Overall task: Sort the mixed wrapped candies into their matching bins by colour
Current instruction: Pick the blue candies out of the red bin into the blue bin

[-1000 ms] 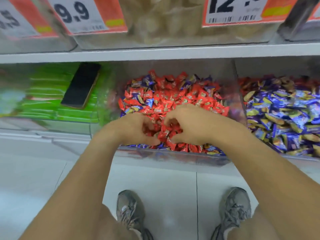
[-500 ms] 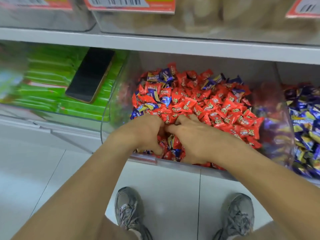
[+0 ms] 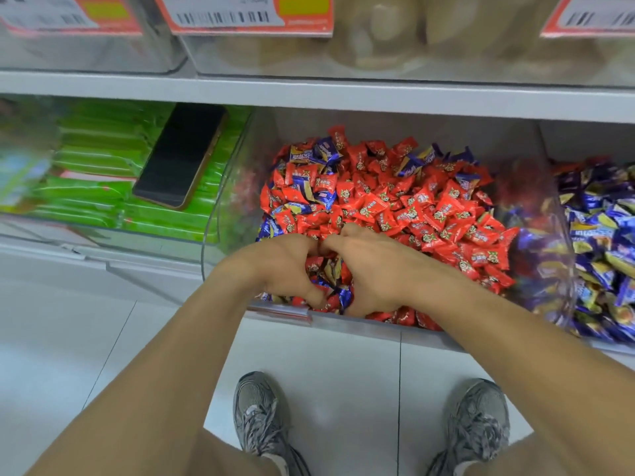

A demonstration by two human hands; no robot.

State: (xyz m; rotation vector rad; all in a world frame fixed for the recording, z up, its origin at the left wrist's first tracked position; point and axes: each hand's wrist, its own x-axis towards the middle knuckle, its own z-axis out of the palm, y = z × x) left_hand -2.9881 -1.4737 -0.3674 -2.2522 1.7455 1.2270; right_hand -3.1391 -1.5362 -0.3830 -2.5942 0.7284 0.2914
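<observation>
A clear middle bin [image 3: 233, 201] holds a heap of red wrapped candies [image 3: 412, 207] with blue wrapped candies [image 3: 326, 152] mixed in, mostly at the back and left. Both of my hands are in its front part. My left hand [image 3: 278, 266] and my right hand [image 3: 378, 269] face each other with fingers curled into the heap. Together they cup a clump of mixed red and blue candies [image 3: 331, 273] between them. The fingertips are buried in the pile. To the right, a bin of blue candies [image 3: 604, 235] stands next to it.
On the left a bin of green packets [image 3: 96, 173] carries a black phone [image 3: 178, 156] lying on top. A white shelf edge [image 3: 343, 94] runs above the bins, with upper bins and orange price labels [image 3: 240, 12]. My shoes [image 3: 261, 417] stand on the tiled floor below.
My hands have drawn closer together and slid toward the bin's front edge, gathering candies between them. The view has shifted, so the blue bin sits further right.
</observation>
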